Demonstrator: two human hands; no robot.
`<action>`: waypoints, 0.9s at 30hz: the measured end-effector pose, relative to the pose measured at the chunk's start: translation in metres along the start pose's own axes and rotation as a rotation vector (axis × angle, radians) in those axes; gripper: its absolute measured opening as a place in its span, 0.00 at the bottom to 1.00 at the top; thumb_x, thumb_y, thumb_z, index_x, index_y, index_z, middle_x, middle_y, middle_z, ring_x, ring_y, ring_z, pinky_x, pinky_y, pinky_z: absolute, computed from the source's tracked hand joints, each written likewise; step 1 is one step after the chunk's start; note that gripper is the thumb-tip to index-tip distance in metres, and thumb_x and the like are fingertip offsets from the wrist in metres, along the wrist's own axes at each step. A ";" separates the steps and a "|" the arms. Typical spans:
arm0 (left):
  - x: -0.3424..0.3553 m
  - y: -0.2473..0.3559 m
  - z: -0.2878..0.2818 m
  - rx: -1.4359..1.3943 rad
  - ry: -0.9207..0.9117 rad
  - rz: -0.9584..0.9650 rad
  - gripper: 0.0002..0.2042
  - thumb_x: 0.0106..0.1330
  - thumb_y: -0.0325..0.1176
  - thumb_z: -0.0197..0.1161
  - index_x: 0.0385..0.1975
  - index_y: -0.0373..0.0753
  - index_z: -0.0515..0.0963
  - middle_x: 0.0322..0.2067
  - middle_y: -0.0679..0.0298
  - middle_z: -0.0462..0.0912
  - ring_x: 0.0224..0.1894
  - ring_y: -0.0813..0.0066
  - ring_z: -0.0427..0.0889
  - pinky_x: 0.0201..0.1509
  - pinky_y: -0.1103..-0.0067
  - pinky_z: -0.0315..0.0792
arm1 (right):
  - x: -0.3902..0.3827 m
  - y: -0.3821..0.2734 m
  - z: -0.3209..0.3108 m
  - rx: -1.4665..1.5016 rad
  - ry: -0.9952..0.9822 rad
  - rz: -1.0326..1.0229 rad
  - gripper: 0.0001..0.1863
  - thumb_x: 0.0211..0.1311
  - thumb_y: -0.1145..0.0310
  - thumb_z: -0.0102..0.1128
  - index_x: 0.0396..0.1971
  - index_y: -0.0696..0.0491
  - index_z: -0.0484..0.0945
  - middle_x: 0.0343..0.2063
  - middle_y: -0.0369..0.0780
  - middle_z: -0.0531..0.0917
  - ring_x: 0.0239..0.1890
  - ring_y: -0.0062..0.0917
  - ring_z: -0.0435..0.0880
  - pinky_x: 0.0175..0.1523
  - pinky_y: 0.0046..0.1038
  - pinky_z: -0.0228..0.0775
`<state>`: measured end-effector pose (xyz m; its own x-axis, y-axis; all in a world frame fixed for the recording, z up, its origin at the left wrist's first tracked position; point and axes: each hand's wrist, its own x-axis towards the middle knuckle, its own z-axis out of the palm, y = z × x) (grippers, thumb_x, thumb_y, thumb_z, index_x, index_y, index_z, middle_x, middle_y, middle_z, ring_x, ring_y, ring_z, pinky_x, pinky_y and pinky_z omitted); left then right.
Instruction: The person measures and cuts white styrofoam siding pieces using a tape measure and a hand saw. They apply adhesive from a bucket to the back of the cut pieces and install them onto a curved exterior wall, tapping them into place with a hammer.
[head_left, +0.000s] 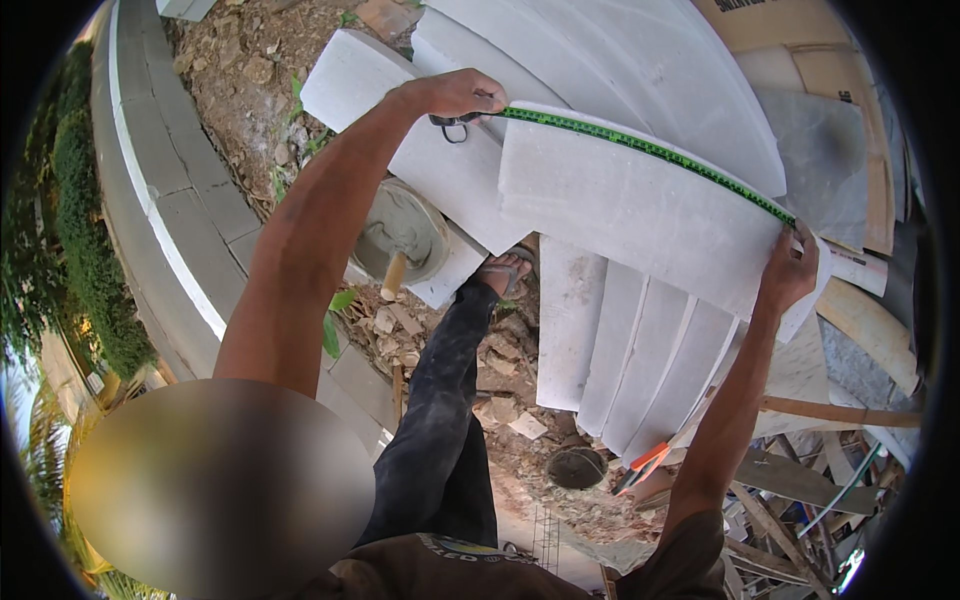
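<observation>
Across the top edge of a pale stone slab (620, 205) we see a green measuring tape (650, 150) stretched taut, its long axis running from upper left down to lower right along the slab's gently curved rim. Our left hand (462, 95) is closed over the tape's near end at the slab's upper left corner, fingers curled tight — a small dark loop hangs just below it. Our right hand (790, 270) pinches the tape's far end against the slab's lower right corner, fingers folded over the edge. The slab is smooth, matte and greyish white, lying on more cut slabs (640, 340) of the same stone, which fan out beneath it in long strips. Below them the ground is rough rubble (440, 350) — broken chips and dirt. A round bucket (405, 230) crusted with grey mortar sits just beside our sandalled foot (505, 272).
</observation>
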<state>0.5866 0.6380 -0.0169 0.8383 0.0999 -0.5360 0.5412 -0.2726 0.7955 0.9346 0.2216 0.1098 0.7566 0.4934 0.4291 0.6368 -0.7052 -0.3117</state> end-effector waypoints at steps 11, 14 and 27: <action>0.001 -0.009 0.000 -0.025 0.002 0.009 0.13 0.76 0.39 0.58 0.47 0.37 0.82 0.31 0.69 0.80 0.35 0.81 0.80 0.42 0.79 0.76 | 0.010 0.005 0.000 0.000 -0.019 -0.010 0.12 0.59 0.72 0.70 0.43 0.55 0.90 0.35 0.42 0.89 0.34 0.27 0.88 0.45 0.29 0.80; 0.003 -0.011 0.002 -0.023 -0.022 0.009 0.13 0.76 0.39 0.58 0.47 0.36 0.82 0.32 0.69 0.80 0.34 0.80 0.80 0.41 0.79 0.76 | 0.008 0.009 -0.002 -0.022 -0.042 0.004 0.13 0.59 0.71 0.70 0.43 0.56 0.90 0.35 0.42 0.90 0.34 0.27 0.89 0.45 0.28 0.80; -0.015 -0.017 0.035 -0.022 -0.057 -0.042 0.12 0.76 0.39 0.57 0.44 0.36 0.81 0.29 0.70 0.79 0.31 0.81 0.77 0.38 0.79 0.73 | -0.043 0.021 -0.021 -0.054 -0.051 0.032 0.12 0.58 0.71 0.69 0.42 0.57 0.90 0.34 0.41 0.90 0.33 0.27 0.88 0.43 0.29 0.81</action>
<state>0.5625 0.6074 -0.0322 0.8099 0.0556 -0.5839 0.5777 -0.2478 0.7777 0.9122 0.1744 0.1025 0.7839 0.4944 0.3757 0.6042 -0.7470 -0.2776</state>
